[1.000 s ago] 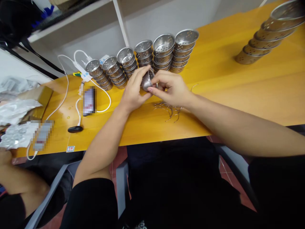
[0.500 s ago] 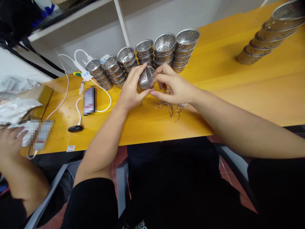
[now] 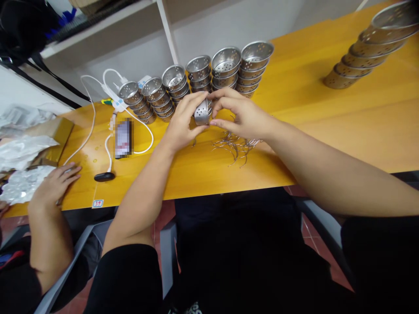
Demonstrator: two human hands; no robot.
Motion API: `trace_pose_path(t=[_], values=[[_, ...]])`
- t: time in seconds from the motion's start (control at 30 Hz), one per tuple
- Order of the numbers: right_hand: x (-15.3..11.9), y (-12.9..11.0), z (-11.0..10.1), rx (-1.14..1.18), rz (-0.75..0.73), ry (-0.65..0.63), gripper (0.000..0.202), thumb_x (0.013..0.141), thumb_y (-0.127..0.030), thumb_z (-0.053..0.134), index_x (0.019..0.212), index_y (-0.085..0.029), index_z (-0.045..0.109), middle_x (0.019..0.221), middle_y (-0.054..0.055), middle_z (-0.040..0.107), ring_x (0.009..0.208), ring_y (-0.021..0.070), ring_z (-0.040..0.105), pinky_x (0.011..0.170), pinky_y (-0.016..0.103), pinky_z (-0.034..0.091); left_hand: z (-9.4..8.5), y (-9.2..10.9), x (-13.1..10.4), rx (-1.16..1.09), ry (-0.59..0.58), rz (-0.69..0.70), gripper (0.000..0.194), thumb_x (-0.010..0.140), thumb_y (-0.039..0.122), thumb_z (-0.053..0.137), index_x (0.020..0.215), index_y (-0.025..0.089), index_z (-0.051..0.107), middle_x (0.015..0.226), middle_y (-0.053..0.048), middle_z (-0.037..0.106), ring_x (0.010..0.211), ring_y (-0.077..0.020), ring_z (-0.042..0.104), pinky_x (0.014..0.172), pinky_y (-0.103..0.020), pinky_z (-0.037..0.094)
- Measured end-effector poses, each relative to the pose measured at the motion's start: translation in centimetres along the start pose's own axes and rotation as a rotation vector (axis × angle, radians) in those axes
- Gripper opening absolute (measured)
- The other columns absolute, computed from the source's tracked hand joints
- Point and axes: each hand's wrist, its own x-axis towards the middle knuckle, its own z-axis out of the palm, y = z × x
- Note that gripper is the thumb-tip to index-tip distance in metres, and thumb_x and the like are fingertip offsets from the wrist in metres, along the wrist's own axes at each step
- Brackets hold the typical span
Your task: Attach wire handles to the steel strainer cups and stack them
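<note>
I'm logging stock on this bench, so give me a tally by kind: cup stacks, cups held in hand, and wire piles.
Cup stacks in the row: 6
Cup stack apart at the right: 1
Cup in the left hand: 1
Wire pile, single wires too tangled to count: 1
Total: 9

Six cup stacks [image 3: 225, 68] in a row, one separate stack [image 3: 365, 54], one held cup [image 3: 201, 113], one phone [image 3: 123, 138]
</note>
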Motion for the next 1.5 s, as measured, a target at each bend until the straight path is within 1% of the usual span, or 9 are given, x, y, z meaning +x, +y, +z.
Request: trace_pose_path(t=[0.2,0.33,0.57,0.8,0.93,1.13,1.2,1.33,1.5], values=[[0.1,-0.1,0.0,0.033,0.026,0.04,0.072,0.104,-0.106,0.09,0.115,-0.035,0.092,0.164,0.015,0.085,0.163,0.0536,0.073,0.15,0.083,0.054,0.1,-0.2,-0.1,-0.021,-0.023,-0.004,0.116,0.105,0.11,0.077,0.199,0.049,0.044,0.197,-0.012,0.064,0.186,-0.0509,0.062,0.163,-0.081,0.04],[0.3,-0.6,-0.3,0.086,0.08,0.021,0.077,0.097,-0.114,0.09,0.115,-0.039,0.096,0.151,0.015,0.088,0.157,0.0524,0.074,0.148,0.088,0.055,-0.2,0.8,0.1,-0.015,-0.009,-0.051,0.115,0.101,0.114,0.076,0.194,0.049,0.055,0.194,-0.011,0.068,0.185,-0.0506,0.065,0.162,-0.081,0.045],[0.4,-0.7,0.2,0.141,0.054,0.04,0.078,0.1,-0.112,0.09,0.114,-0.036,0.097,0.144,0.017,0.085,0.145,0.0489,0.079,0.142,0.089,0.061,-0.9,2.5,0.8,-0.025,0.026,-0.09,0.11,0.098,0.118,0.076,0.181,0.046,0.07,0.185,-0.011,0.076,0.181,-0.0495,0.07,0.16,-0.081,0.05],[0.3,2.1,-1.3,0.081,0.062,0.191,0.075,0.103,-0.104,0.096,0.116,-0.031,0.092,0.155,0.022,0.081,0.15,0.0498,0.075,0.13,0.078,0.072,-1.3,0.3,-0.1,-0.023,0.101,-0.135,0.12,0.095,0.112,0.088,0.189,0.043,0.059,0.19,-0.015,0.07,0.188,-0.0525,0.06,0.165,-0.08,0.041],[-0.1,3.3,-3.9,0.024,0.024,-0.012,0.079,0.104,-0.103,0.097,0.113,-0.025,0.09,0.154,0.024,0.081,0.125,0.0383,0.078,0.114,0.063,0.076,-1.3,-1.3,-0.7,-0.007,0.251,-0.234,0.117,0.097,0.111,0.088,0.183,0.038,0.059,0.189,-0.013,0.069,0.184,-0.0465,0.061,0.163,-0.077,0.043],[-0.9,4.5,-4.9,-0.095,0.016,-0.277,0.071,0.097,-0.102,0.1,0.101,-0.031,0.091,0.117,0.012,0.084,0.104,0.0387,0.08,0.116,0.071,0.075,-0.5,-2.9,-1.3,-0.015,0.335,-0.344,0.113,0.085,0.113,0.097,0.165,0.037,0.076,0.159,-0.014,0.078,0.172,-0.0467,0.069,0.156,-0.074,0.054],[-1.0,4.8,-4.5,-0.134,0.022,-0.283,0.07,0.099,-0.1,0.098,0.107,-0.031,0.093,0.116,0.012,0.083,0.101,0.0381,0.08,0.115,0.071,0.075,0.2,-4.0,-1.7,-0.017,0.348,-0.319,0.112,0.088,0.112,0.094,0.17,0.038,0.074,0.163,-0.014,0.076,0.174,-0.0462,0.068,0.155,-0.073,0.055],[-0.9,4.5,-3.0,-0.172,0.046,-0.141,0.064,0.108,-0.092,0.094,0.128,-0.032,0.094,0.128,0.016,0.086,0.122,0.0465,0.083,0.124,0.076,0.072,1.7,-6.4,-2.5,-0.104,0.316,-0.284,0.116,0.095,0.113,0.086,0.183,0.044,0.058,0.18,-0.016,0.068,0.174,-0.0445,0.071,0.146,-0.071,0.064],[-0.6,3.0,-0.7,-0.094,0.057,0.012,0.075,0.112,-0.083,0.095,0.162,-0.028,0.085,0.155,0.02,0.086,0.142,0.0523,0.083,0.135,0.079,0.067,3.1,-7.2,-2.3,-0.18,0.308,-0.307,0.116,0.096,0.114,0.084,0.182,0.043,0.052,0.182,-0.017,0.072,0.171,-0.043,0.077,0.145,-0.071,0.066]])
